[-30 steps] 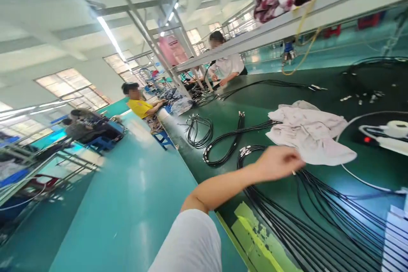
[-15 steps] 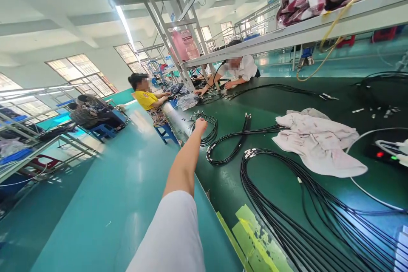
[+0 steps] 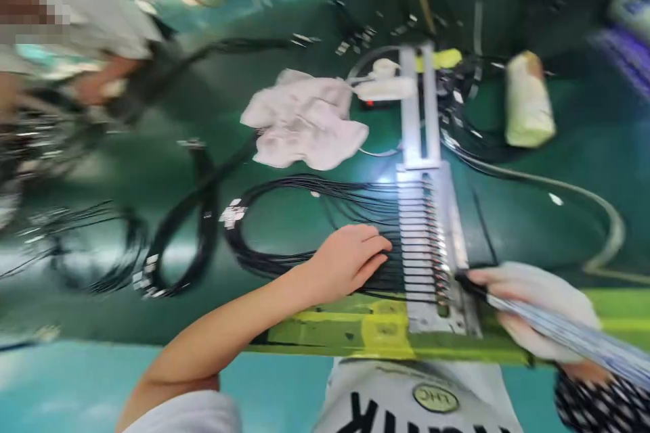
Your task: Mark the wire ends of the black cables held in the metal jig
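On green bench (image 3: pixel 533 230): black cables (image 3: pixel 264 264) loop left, ends laid across slotted metal rack (image 3: pixel 424 243); most slots look filled. Left hand (image 3: pixel 350 260) lies flat, fingers spread, on the cables. Right hand (image 3: pixel 531 308) grips a blurred striped bundle (image 3: pixel 583 342), not yet laid.

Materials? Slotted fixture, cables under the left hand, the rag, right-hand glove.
Slotted fixture: looks like bare metal, silvery with bright glints. Cables under the left hand: black, smooth jacket, likely plastic or rubber. Rag: soft crumpled pale fabric. Glove on the right hand, gripping a pale bundle: white, probably cloth; blur leaves it open.
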Tool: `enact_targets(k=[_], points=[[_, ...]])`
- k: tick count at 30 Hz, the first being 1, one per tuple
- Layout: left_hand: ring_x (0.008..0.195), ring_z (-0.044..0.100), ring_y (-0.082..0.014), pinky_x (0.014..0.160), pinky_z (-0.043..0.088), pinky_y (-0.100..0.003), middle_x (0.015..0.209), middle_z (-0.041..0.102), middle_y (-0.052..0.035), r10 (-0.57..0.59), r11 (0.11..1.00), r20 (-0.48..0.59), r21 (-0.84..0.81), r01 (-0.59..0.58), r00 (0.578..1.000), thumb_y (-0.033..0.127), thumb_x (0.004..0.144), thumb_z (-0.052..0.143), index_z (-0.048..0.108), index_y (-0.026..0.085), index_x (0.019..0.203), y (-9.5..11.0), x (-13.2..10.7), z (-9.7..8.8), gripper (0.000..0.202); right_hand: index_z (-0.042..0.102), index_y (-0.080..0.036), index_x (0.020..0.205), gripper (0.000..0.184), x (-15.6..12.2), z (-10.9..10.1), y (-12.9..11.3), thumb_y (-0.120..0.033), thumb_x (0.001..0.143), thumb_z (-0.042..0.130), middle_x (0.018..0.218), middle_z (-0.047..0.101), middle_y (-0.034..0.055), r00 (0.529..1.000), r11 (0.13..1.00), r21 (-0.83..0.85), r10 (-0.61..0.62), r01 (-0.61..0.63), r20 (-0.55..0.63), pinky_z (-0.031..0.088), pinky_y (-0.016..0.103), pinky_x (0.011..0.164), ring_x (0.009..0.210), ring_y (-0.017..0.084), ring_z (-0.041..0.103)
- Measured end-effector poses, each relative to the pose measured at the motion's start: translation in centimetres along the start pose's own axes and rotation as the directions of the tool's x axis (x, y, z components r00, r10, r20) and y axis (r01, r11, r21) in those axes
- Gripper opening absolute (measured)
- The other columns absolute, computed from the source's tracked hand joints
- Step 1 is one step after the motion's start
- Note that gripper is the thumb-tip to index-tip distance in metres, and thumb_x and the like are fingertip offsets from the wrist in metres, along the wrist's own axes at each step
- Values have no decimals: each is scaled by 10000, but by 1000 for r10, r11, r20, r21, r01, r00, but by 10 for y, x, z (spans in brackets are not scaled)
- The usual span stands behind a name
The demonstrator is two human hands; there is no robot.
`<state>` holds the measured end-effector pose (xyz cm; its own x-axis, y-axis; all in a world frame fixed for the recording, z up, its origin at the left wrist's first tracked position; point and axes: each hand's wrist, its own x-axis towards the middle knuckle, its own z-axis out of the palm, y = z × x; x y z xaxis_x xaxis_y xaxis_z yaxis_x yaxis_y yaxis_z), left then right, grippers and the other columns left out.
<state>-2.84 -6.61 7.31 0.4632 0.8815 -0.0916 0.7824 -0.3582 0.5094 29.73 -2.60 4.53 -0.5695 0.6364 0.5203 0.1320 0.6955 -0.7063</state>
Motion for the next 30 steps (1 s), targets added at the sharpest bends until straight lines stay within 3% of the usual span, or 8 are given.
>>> enact_targets(k=[5,11,17,22,30], points=[[898,583,-226,757,474,-367,1052,648,-83,147,933,131,312,-182,980,178,961,495,657,157,1063,27,26,34,193,665,-188,1072,251,-15,2,27,-297,848,691,1055,766,114,999,999,-17,-48,48,-16,618,336,770,889,213,760],[1016,635,-269,858,541,-380,1195,671,-167,236,844,88,475,-249,968,89,882,543,649,31,1214,56,13,54,354,666,-195,1004,210,-8,5,25,-326,843,694,1022,776,110,998,999,10,-47,47,-50,605,300,704,830,192,759],[1164,650,-327,963,564,-425,1293,660,-205,214,816,104,527,-236,971,127,897,504,654,25,1266,73,4,62,411,654,-190,988,164,-4,2,22,-321,890,645,995,775,103,999,999,-1,-34,34,-31,591,298,684,797,175,748],[1204,645,-358,943,591,-415,1329,637,-235,232,801,106,544,-252,967,140,888,524,661,8,1260,79,3,65,418,648,-200,970,187,-6,0,16,-380,950,599,994,775,95,999,1000,-17,12,-13,-32,587,324,723,803,176,736],[1165,668,-377,874,606,-418,1284,634,-293,258,791,30,567,-229,966,292,947,604,661,-45,1223,84,1,68,439,641,-221,967,168,-6,-1,22,-363,982,552,1043,768,77,994,998,-43,-30,34,103,552,299,663,749,149,707]])
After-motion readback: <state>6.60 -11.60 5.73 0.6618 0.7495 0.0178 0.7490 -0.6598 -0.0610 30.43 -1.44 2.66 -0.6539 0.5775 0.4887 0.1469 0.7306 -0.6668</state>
